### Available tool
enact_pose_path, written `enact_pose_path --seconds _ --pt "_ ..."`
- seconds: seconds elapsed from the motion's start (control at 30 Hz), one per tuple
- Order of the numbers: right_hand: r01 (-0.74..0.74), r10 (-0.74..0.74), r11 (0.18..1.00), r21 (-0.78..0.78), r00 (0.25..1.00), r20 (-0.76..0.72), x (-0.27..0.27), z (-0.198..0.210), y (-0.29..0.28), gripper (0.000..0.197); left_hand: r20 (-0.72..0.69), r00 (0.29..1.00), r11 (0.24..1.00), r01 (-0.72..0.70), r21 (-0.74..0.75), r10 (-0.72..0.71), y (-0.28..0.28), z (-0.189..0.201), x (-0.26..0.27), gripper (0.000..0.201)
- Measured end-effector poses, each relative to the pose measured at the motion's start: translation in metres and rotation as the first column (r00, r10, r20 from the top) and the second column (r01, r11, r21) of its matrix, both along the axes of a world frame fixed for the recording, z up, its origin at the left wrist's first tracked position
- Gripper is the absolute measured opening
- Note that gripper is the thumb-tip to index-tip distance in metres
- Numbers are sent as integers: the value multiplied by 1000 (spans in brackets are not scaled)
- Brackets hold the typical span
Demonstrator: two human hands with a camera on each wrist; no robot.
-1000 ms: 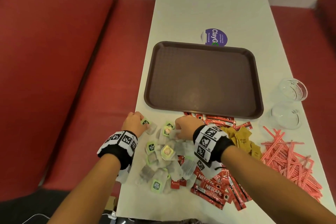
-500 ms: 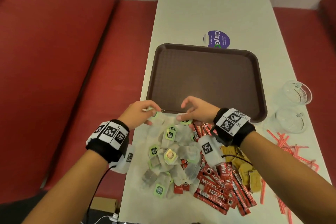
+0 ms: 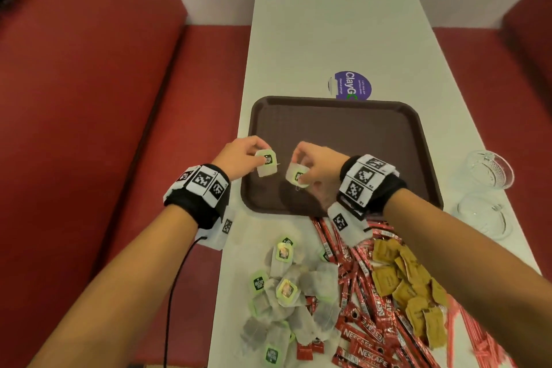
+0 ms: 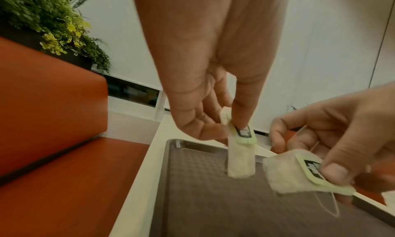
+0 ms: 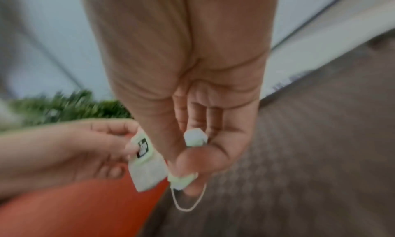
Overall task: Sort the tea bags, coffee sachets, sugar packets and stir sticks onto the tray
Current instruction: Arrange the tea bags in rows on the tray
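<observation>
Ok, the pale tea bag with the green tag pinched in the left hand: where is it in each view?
Head: the pale tea bag with the green tag is left of centre, in the left hand, over the brown plastic tray's near-left corner.
Left wrist: centre, hanging from the fingertips above the tray.
Right wrist: lower left, blurred.
Shared landmark: the right hand's tea bag beside it.

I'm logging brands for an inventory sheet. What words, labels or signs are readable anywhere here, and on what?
"NESCAFE": on the red coffee sachets heaped on the white table.
"ClayG", cut off by the brown plastic tray's rim: on the round purple sticker; its small print is unreadable.
Green tea bag tags: dark logo, too small to read.
Black-and-white square markers on the wristbands: patterns only, plus unreadable tiny digits.
</observation>
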State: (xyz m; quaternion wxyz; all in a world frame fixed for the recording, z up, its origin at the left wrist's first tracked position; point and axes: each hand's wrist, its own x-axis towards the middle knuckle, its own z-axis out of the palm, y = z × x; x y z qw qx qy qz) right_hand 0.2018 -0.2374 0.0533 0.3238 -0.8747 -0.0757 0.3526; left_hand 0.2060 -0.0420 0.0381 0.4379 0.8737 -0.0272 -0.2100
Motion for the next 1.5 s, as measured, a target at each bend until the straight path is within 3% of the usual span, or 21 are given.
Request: enact_pose_path --seconds 0.07,0.17,0.27,0.37,0.53,0.7,0.93,1.5 --pt "-54 70 990 -130 990 126 22 0 4 39 9 1000 999 -8 41 8 0 -2 21 19" --pt "-113 160 971 -211 962 221 58 2 13 30 18 999 994 -33 100 31 -1 -4 52 24" --pt "-225 294 932 -284 928 228 95 -2 20 29 15 998 988 -55 147 53 -4 -10 82 26" --pt "-298 345 921 -252 923 171 131 -9 24 39 30 998 982 -66 179 62 -7 -16 110 27" --pt "-95 134 979 -180 965 223 178 -30 24 38 61 995 972 -90 215 79 -8 -33 148 24" --pt "12 35 987 -162 958 285 211 -48 25 28 142 986 958 -122 259 88 -14 -46 173 22" --pt "110 -50 982 -153 934 354 222 -64 29 24 192 969 938 -206 279 156 -21 -56 191 22" --pt "210 -153 967 -142 931 330 228 -77 28 20 215 965 921 -213 326 147 -24 -62 206 25"
